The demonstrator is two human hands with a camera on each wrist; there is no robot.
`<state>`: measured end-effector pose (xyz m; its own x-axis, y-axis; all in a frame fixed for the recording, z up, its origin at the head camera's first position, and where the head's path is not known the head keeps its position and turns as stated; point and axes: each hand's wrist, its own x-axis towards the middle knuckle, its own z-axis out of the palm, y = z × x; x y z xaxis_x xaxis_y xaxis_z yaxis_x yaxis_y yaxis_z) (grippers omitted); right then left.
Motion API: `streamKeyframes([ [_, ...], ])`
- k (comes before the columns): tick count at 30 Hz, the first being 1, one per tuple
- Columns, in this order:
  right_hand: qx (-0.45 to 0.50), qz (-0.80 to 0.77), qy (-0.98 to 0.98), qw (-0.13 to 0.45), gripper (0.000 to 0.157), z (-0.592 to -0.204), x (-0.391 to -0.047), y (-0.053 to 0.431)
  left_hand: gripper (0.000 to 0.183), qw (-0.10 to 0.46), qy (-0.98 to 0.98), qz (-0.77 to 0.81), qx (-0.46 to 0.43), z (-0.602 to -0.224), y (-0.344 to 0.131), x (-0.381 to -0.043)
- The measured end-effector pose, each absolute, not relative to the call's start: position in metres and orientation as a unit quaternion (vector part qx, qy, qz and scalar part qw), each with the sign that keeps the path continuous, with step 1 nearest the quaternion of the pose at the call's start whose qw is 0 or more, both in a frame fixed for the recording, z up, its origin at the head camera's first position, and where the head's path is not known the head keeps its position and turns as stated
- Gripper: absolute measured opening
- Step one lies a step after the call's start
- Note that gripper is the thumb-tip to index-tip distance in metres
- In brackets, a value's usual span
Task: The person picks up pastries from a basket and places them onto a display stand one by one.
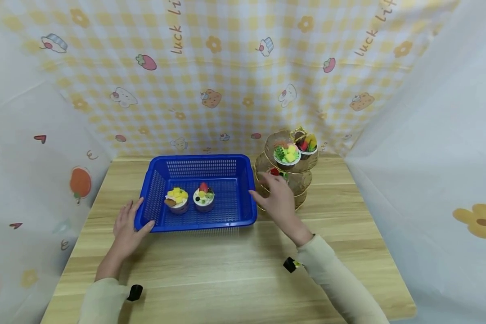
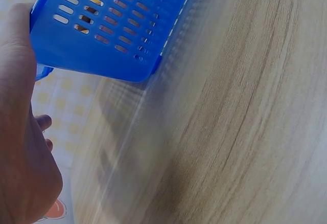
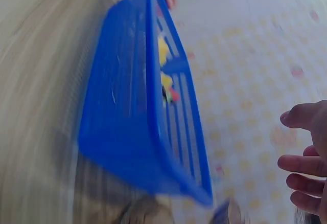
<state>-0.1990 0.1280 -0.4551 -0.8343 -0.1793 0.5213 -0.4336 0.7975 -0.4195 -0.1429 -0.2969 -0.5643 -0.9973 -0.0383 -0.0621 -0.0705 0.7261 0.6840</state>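
A blue plastic basket (image 1: pixel 194 226) holds two toy dessert cups: one topped with yellow cubes (image 1: pixel 177 200), the other with a strawberry (image 1: pixel 204 196). My left hand (image 1: pixel 126 227) grips the basket's near left corner, thumb at the front rim and fingers along the left side. Between the basket and a gold-rimmed tiered stand (image 1: pixel 301 183), my right hand (image 1: pixel 278 202) hovers with fingers spread and nothing in them. The stand's top tier bears a cup with yellow and green pieces (image 1: pixel 287 155) and a fruit cup (image 1: pixel 308 146). Another red-topped cup (image 1: pixel 273 172) lower down is partly hidden by my right hand.
Everything stands on a light wood table (image 1: pixel 227 274). A yellow checked curtain (image 1: pixel 235 81) hangs right behind the basket and stand. Pale cloth walls (image 1: pixel 425 148) flank the table on both sides.
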Motion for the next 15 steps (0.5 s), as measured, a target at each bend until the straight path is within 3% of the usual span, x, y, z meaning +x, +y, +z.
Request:
streamKeyframes([
  [4,0.238,0.247,-0.924,0.17,0.057,-0.451,-0.215,0.096,0.084,0.028,0.929,0.368,-0.031,-0.564,-0.297,-0.145],
  [11,0.321,0.249,-0.914,-0.026,0.069,-0.455,-0.252,0.043,0.085,0.028,0.93,0.364,-0.032,-0.565,-0.298,-0.146],
  [15,0.378,0.26,-0.882,-0.106,0.078,-0.459,-0.273,0.018,0.086,0.03,0.929,0.368,-0.033,-0.564,-0.298,-0.145],
])
